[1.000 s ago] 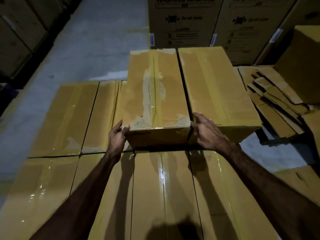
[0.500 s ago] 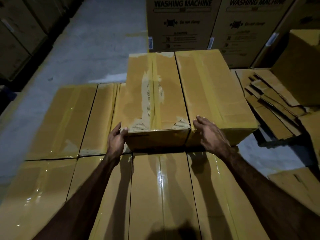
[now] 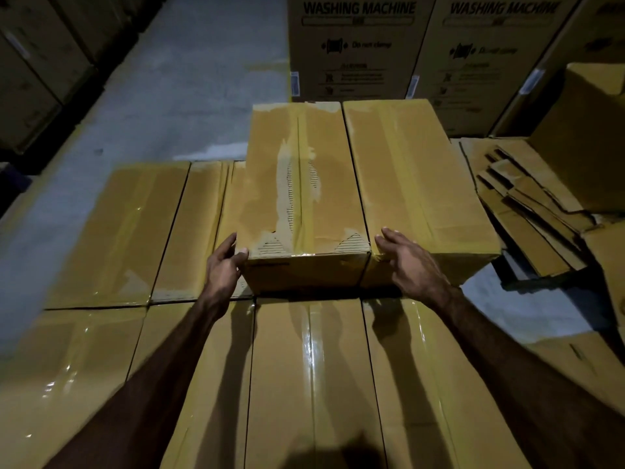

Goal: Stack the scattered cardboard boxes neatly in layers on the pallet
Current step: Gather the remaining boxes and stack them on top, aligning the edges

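Two bare arms reach out over a flat layer of taped cardboard boxes (image 3: 314, 384) packed edge to edge; the pallet under them is hidden. On top of that layer, at its far side, sit two more boxes side by side and touching along their long edges.

The left one is the torn box (image 3: 297, 194), its tape peeled away in strips so the ribbed cardboard shows down the middle and at the near corners. The left hand (image 3: 221, 270) is against its near left corner, thumb hooked up onto the top edge and fingers laid along the left side. The hand presses the box rather than closing round it.

The right hand (image 3: 414, 262) rests with fingers spread and fairly straight at the seam between the torn box and the neighbouring box (image 3: 416, 184), palm on the neighbour's near corner. It grips nothing.

Off to the right, a heap of flattened cardboard (image 3: 527, 211) lies on the floor (image 3: 162, 106), with another brown box (image 3: 581, 137) behind it. Straight ahead stand tall cartons (image 3: 358, 49) printed WASHING MACHINE. More dark cartons line the left side of the grey concrete aisle.
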